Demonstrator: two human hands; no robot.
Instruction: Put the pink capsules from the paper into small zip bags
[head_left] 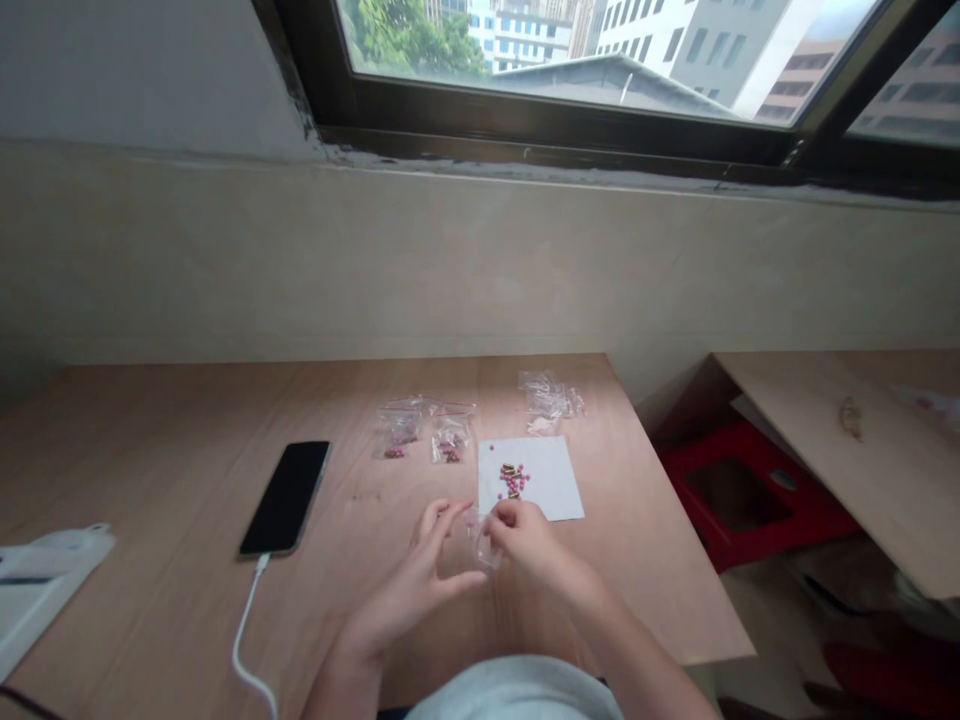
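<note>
My right hand (519, 532) pinches a small clear plastic bag (489, 550) at the near edge of a white paper sheet (555, 480). Just left of the bag is my left hand (431, 570), its thumb spread away from the fingers. Its fingertips come close to the bag, and I cannot tell whether they touch it. On the sheet lies a loose pile of small pink beads and dark gold pieces (514, 480). Behind my hands stand filled clear bags, one at the left (397, 428) and another beside it (451, 434), with pink and gold pieces at their bottoms.
More clear plastic bags (551, 398) lie behind the sheet. A black phone (286, 498) with a white cable (247, 650) rests at the left, beyond it a white object (52, 580). The table's right edge drops off toward a red item (742, 490).
</note>
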